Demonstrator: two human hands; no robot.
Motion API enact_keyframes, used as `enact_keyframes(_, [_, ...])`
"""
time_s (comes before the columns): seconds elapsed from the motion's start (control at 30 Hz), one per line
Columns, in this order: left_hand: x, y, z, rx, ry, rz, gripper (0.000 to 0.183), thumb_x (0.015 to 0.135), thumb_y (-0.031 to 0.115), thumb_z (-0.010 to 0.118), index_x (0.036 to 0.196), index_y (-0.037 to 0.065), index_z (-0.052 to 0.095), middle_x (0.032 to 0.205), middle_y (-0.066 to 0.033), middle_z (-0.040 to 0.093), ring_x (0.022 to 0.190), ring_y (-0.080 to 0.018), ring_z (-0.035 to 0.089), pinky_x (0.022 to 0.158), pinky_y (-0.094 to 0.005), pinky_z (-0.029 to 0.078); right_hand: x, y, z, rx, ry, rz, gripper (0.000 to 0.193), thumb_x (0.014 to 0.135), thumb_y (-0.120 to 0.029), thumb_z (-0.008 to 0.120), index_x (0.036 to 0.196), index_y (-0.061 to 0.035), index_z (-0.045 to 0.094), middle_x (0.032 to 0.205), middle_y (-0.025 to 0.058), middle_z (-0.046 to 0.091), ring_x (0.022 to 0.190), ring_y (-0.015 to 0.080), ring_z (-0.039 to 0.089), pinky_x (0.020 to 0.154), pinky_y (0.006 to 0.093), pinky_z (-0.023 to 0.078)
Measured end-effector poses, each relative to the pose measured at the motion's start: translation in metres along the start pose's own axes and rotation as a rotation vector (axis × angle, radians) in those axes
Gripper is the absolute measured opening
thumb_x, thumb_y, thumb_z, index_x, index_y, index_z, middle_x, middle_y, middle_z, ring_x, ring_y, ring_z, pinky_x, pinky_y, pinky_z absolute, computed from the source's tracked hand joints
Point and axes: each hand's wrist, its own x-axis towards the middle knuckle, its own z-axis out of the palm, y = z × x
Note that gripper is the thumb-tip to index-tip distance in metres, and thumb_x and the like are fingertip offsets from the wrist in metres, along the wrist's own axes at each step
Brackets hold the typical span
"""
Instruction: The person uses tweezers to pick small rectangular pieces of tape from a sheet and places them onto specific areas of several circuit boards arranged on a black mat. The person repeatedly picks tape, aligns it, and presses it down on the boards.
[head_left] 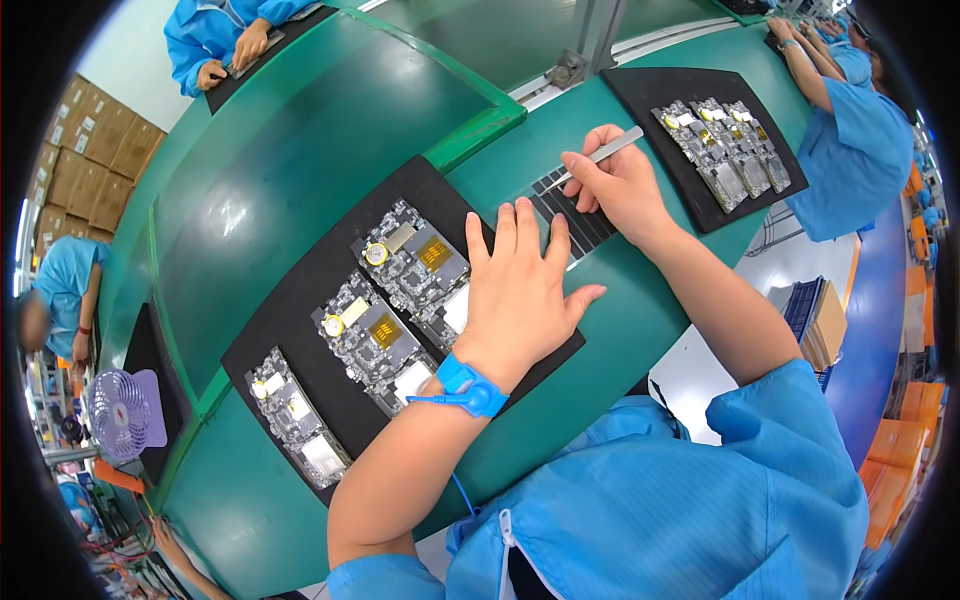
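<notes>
My right hand [622, 188] is closed around metal tweezers [612, 146], their tip down at a sheet of black strips [572, 215] on the green bench. With fingers stretched out, my left hand [522, 275] lies flat beside that sheet, its fingertips at the sheet's left edge. A blue wrist strap [462, 388] with a cord is on my left wrist. Under and left of that hand, a black mat [300, 290] bears several circuit boards, among them one with a round yellow-rimmed part [400, 262], a middle board [362, 335] and a narrower one [296, 415].
Another black mat [700, 85] with circuit boards [722, 150] is at the right. A green raised rail [470, 135] borders the conveyor belt [300, 130]. Co-workers in blue sit at the far left, top left and right. A purple fan [122, 412] stands at left.
</notes>
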Motion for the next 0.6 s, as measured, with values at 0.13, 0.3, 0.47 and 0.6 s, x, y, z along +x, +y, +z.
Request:
enact_keyframes(0.13, [-0.0006,-0.0008,0.0011,0.009,0.005,0.003,0.071,0.080,0.052,0.062,0.128,0.001,0.051,0.132,-0.0305,0.044,0.126,-0.0411,0.039,0.103,-0.0630,0.024,-0.0008,-0.0033,0.0015,-0.042,-0.002,0.013,0.023,0.090,-0.017,0.064,0.091,-0.0076,0.044,0.067,0.0049,0.061,0.049,0.0049,0.054,0.043,0.0167,0.038])
enact_keyframes(0.3, [-0.0008,-0.0004,0.0007,0.019,0.012,0.004,0.071,0.080,0.053,0.062,0.127,0.001,0.051,0.131,-0.0306,0.044,0.126,-0.0410,0.039,0.103,-0.0631,0.024,0.0019,-0.0019,0.0000,-0.027,-0.038,0.019,0.023,0.089,-0.017,0.065,0.091,-0.0075,0.044,0.067,0.0052,0.061,0.049,0.0052,0.054,0.043,0.0170,0.038])
enact_keyframes(0.47, [-0.0019,-0.0014,0.0026,0.014,0.022,0.003,0.071,0.080,0.053,0.061,0.127,0.001,0.052,0.131,-0.0305,0.044,0.126,-0.0409,0.039,0.103,-0.0630,0.023,0.0022,-0.0003,-0.0024,0.047,-0.030,0.020,0.024,0.089,-0.018,0.066,0.091,-0.0078,0.044,0.067,0.0053,0.062,0.049,0.0052,0.054,0.043,0.0169,0.038])
enact_keyframes(0.6, [-0.0021,-0.0009,0.0030,0.025,0.021,0.006,0.071,0.080,0.053,0.061,0.128,0.001,0.052,0.131,-0.0305,0.044,0.126,-0.0411,0.039,0.104,-0.0629,0.023,0.0007,-0.0021,0.0000,-0.018,-0.025,0.025,0.024,0.088,-0.018,0.066,0.091,-0.0080,0.044,0.067,0.0048,0.062,0.048,0.0048,0.054,0.043,0.0166,0.038])
